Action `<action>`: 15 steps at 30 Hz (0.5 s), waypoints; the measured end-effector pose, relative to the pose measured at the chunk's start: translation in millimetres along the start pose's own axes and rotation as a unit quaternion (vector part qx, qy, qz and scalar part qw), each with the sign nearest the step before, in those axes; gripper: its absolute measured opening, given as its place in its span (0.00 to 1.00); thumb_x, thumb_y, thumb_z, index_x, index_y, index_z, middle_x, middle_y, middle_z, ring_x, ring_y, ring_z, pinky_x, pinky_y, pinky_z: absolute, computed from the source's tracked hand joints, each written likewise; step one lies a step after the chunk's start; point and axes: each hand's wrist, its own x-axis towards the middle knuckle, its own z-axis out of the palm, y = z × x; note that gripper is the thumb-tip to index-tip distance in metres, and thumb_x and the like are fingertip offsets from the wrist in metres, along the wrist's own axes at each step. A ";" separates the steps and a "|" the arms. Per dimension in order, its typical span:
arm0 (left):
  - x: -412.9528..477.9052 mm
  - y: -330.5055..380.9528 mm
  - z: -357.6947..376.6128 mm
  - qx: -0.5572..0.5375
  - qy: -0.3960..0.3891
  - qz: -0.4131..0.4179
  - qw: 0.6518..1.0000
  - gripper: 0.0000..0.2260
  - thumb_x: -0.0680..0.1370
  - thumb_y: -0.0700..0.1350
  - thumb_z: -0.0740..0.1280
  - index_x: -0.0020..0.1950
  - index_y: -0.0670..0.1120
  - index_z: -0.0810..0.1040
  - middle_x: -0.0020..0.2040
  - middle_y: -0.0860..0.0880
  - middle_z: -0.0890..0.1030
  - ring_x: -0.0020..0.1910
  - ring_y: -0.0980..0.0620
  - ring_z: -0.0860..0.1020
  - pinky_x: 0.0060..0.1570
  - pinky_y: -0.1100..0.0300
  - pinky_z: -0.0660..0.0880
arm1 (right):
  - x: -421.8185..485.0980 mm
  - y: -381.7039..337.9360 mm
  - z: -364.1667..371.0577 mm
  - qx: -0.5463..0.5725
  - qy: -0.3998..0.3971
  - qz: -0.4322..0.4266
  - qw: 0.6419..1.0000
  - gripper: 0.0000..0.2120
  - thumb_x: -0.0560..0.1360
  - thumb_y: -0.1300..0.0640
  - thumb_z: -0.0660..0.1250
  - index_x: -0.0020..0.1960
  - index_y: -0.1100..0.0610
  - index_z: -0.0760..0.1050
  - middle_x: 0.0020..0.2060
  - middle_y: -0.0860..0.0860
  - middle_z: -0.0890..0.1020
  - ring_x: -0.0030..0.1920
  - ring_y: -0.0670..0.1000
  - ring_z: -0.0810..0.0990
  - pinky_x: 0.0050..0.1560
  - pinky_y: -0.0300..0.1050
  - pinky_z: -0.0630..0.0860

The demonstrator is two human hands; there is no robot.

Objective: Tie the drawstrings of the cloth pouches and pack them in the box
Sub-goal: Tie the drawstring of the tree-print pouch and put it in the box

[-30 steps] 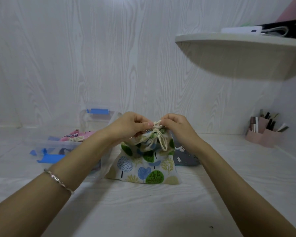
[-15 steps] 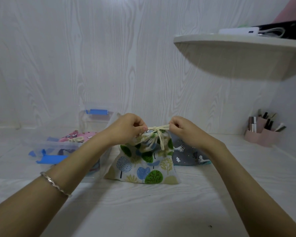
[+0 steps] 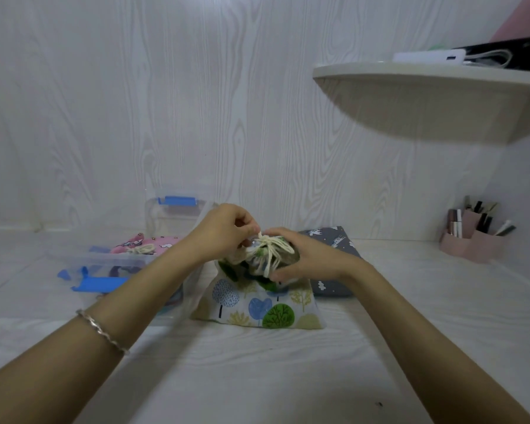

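Upright, tree-print pouch [image 3: 257,307], top held between left hand [image 3: 224,231] pinching drawstring [image 3: 273,249], right hand [image 3: 312,258] gripping neck.

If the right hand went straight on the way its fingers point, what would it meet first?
The right hand would meet the gathered neck of the tree-print pouch, which it seems to touch.

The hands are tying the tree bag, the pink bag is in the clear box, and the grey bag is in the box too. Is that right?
No. The head view shows the grey bag lying on the table behind the right hand, outside the clear box. The rest is right.
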 end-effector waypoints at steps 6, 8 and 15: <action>-20.8 22.3 0.4 0.027 0.151 -0.008 0.988 0.17 0.82 0.54 0.56 0.38 0.46 0.71 0.35 0.48 0.74 0.33 0.51 0.71 0.34 0.59 0.69 | 12.9 -14.4 -14.1 0.103 0.204 -0.029 0.973 0.07 0.80 0.54 0.63 0.55 0.53 0.78 0.47 0.46 0.84 0.46 0.44 0.83 0.44 0.34 0.78; -19.8 21.9 -3.7 -0.021 0.043 -0.107 0.993 0.28 0.81 0.62 0.50 0.43 0.41 0.76 0.39 0.44 0.77 0.36 0.49 0.75 0.36 0.59 0.70 | 15.6 -24.4 -24.6 0.133 0.266 -0.048 0.954 0.08 0.81 0.53 0.62 0.55 0.52 0.78 0.47 0.44 0.84 0.47 0.42 0.83 0.43 0.32 0.77; -9.9 16.2 -4.0 -0.411 -0.348 -0.344 0.769 0.53 0.68 0.77 0.46 0.59 0.28 0.73 0.58 0.27 0.76 0.64 0.31 0.72 0.66 0.41 0.69 | 23.1 -84.2 -49.2 0.175 0.318 -0.135 0.922 0.08 0.82 0.54 0.60 0.52 0.53 0.78 0.43 0.46 0.85 0.44 0.44 0.85 0.42 0.35 0.78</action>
